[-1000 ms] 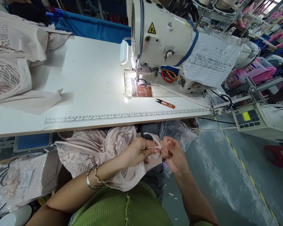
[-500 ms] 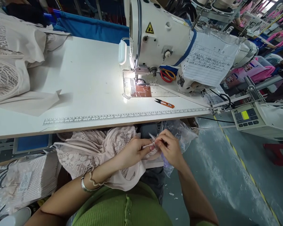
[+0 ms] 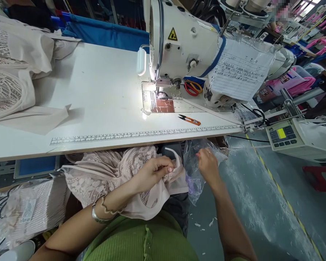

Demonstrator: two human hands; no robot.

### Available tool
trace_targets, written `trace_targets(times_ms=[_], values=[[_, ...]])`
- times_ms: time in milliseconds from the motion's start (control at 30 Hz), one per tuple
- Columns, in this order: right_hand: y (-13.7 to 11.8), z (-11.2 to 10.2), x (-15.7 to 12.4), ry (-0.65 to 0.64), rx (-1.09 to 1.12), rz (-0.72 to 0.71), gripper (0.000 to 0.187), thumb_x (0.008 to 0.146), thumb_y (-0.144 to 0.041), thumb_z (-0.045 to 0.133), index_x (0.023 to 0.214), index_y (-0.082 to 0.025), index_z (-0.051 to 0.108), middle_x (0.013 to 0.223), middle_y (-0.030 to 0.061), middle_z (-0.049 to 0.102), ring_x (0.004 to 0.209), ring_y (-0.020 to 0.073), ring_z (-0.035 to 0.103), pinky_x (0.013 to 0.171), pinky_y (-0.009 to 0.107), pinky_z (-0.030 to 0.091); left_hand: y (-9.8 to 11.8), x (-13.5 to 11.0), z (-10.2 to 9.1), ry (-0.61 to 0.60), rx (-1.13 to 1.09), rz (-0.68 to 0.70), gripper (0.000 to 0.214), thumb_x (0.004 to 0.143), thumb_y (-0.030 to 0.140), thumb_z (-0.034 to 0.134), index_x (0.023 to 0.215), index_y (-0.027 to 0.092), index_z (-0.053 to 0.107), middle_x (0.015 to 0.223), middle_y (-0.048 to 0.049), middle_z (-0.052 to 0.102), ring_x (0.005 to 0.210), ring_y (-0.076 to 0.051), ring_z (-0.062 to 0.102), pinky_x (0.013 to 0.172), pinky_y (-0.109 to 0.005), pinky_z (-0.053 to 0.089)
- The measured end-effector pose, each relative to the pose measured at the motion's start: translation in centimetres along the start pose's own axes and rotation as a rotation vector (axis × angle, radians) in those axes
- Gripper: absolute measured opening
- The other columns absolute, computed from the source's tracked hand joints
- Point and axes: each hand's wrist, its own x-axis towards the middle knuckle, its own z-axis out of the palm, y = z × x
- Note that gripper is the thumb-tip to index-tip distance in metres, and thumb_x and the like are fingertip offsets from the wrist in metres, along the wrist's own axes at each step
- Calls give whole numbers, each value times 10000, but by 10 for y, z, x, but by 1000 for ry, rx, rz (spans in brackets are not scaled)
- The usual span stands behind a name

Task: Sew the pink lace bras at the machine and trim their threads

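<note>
1. Nearest is the person's green top (image 3: 141, 243), and just beyond it the pale lace garment (image 3: 133, 163) lies bunched across the lap, below the table's near edge.
2. The left hand (image 3: 154, 174), with a silver bangle (image 3: 96, 215) at its wrist, pinches the garment's right part between thumb and fingers; a narrow loose end curves up just beyond the fingertips.
3. The right hand (image 3: 208, 166) is apart from the left and off to its right, fingers curled, in front of a clear plastic bag (image 3: 190, 159). Whether it grips anything or touches the bag cannot be told.
4. To the near left stands a stack of pale packed pieces (image 3: 50, 197); to the right, white scraps (image 3: 197, 224) lie on the grey floor (image 3: 241, 203).
5. Along the near edge of the white table (image 3: 103, 94) runs a ruler scale (image 3: 141, 134), with orange-handled snips (image 3: 191, 120) just beyond it.
6. Farther back on the right stands the sewing machine (image 3: 184, 47), its needle area lit, scissors (image 3: 192, 87) beside it and a handwritten sheet (image 3: 241, 69) on its right part.
7. More lace pieces (image 3: 24, 54) lie heaped at the table's far left; a blue cloth (image 3: 105, 32) hangs beyond the far edge.
</note>
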Motion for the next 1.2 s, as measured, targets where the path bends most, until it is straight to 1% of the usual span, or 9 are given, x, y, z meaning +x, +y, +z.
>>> trace_targets(times_ms=[100,167,267,333,400,500,667,800,1200], values=[[34,-8,-2,51,-121,114,386,1028,-393,356,712,-233,508,650,49,501,654,226,531,595,351,408,9,-3,-1,4,13,-16,296,953,338,470,720,163,524,756,-9,491,688,-134,449,649,-247,349],[37,-11,-4,57,-161,144,332,1028,-362,355,867,-198,594,792,82,579,723,231,581,617,351,446,12,-2,1,-6,-11,-91,303,964,368,455,748,167,522,688,23,433,610,-113,375,590,-236,304],[13,-12,-8,61,-134,58,335,1031,-243,334,1171,-196,634,994,105,614,876,214,636,718,344,512,13,3,7,10,-64,-171,304,939,422,505,806,157,571,664,36,432,578,-99,326,555,-227,266],[-9,-12,-9,109,-93,-73,372,1021,-172,364,1274,-226,631,943,77,615,834,177,636,711,300,517,12,7,10,50,-89,-191,297,877,436,599,792,152,590,676,26,475,595,-98,358,553,-220,267],[-28,-12,-11,170,-78,-208,405,1003,-116,415,1322,-252,626,862,45,612,720,140,601,632,256,487,10,10,13,94,-103,-190,301,840,433,639,745,151,591,656,24,482,589,-96,373,540,-217,262],[-47,-12,-13,203,-137,-356,488,970,-47,456,1377,-275,599,843,34,628,638,116,549,562,244,429,8,12,15,131,-117,-149,306,861,416,587,726,143,612,619,29,469,554,-88,349,516,-219,245],[-60,-14,-12,176,-297,-491,603,933,20,452,1460,-265,524,811,31,662,682,138,592,602,286,424,4,13,15,189,-199,-151,311,837,415,593,744,123,641,639,13,509,578,-94,382,535,-220,279],[-63,-14,-11,158,-316,-500,566,951,7,441,1449,-247,533,817,34,674,720,153,610,611,302,424,0,13,14,188,-226,-174,332,817,423,609,787,98,674,698,-25,577,632,-113,443,577,-226,316],[-60,-11,-12,163,-305,-488,533,931,39,440,1369,-218,602,808,38,665,744,153,611,602,299,416,-2,12,13,190,-219,-189,340,817,434,612,811,101,684,713,-34,586,635,-118,432,578,-233,320]])
